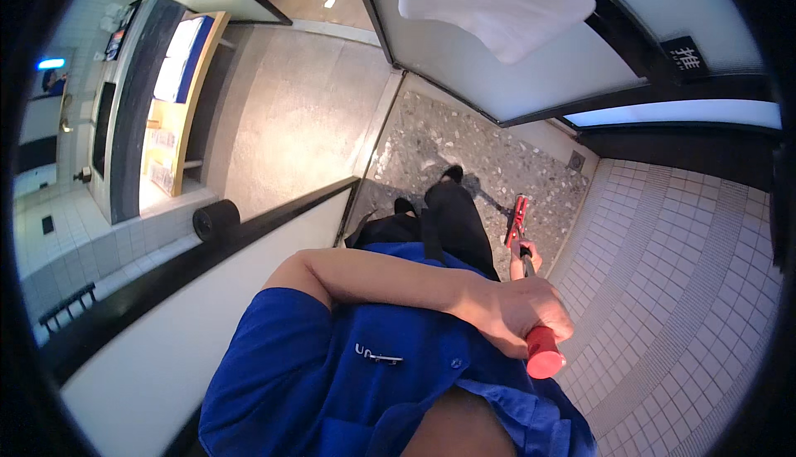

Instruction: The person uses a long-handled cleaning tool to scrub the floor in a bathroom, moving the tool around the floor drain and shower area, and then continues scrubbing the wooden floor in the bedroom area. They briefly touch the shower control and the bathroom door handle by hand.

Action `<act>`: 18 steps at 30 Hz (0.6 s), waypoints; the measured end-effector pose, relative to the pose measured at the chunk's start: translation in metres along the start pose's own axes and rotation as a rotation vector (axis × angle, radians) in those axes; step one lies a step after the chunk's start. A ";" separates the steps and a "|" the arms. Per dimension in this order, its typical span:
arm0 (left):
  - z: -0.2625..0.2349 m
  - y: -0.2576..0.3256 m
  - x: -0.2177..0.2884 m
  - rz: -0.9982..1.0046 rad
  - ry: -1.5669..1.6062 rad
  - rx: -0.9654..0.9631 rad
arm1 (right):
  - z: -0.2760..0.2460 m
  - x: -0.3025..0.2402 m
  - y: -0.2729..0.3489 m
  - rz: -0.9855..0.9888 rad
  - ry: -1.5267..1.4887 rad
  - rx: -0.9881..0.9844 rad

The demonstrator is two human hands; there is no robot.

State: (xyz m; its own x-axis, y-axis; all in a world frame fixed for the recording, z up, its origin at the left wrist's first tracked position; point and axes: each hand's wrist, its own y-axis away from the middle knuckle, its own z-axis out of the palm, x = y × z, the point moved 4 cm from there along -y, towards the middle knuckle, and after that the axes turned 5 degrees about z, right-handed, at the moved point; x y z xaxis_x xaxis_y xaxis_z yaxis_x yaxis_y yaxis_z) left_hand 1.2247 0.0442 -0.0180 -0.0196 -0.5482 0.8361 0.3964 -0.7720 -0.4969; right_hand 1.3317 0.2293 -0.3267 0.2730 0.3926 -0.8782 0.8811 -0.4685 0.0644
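Now a long-handled tool [516, 226] is being gripped just behind its red end [545, 354] by the left hand [524, 309], its fingers clenched round the handle. Lower down, the shaft is grasped by the right hand [531, 256] (partly covered by the left). The tool's red head is held over the speckled floor [423, 129], near the white tiles [663, 283]; whether the floor is touched cannot be told.

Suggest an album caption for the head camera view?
Left hand and right hand gripping a red-ended pole above a speckled floor.
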 end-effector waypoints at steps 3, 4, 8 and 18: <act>-0.049 0.005 0.006 -0.049 0.011 -0.015 | 0.036 -0.016 -0.017 0.039 -0.045 -0.059; -0.071 0.007 0.011 -0.106 -0.008 -0.047 | 0.046 -0.023 -0.025 0.084 -0.062 -0.088; -0.142 0.020 0.040 -0.126 -0.069 0.009 | 0.103 -0.048 -0.059 0.197 0.056 -0.218; -0.302 0.063 0.114 -0.074 -0.085 -0.036 | 0.261 -0.156 -0.107 0.063 0.106 -0.050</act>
State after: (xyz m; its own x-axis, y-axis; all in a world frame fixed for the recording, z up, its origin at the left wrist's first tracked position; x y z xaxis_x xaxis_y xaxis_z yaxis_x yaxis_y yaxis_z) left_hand 0.9702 -0.1645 -0.0240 0.0309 -0.4608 0.8870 0.3640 -0.8213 -0.4393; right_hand 1.0940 0.0116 -0.3198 0.3653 0.4461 -0.8170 0.8783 -0.4560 0.1437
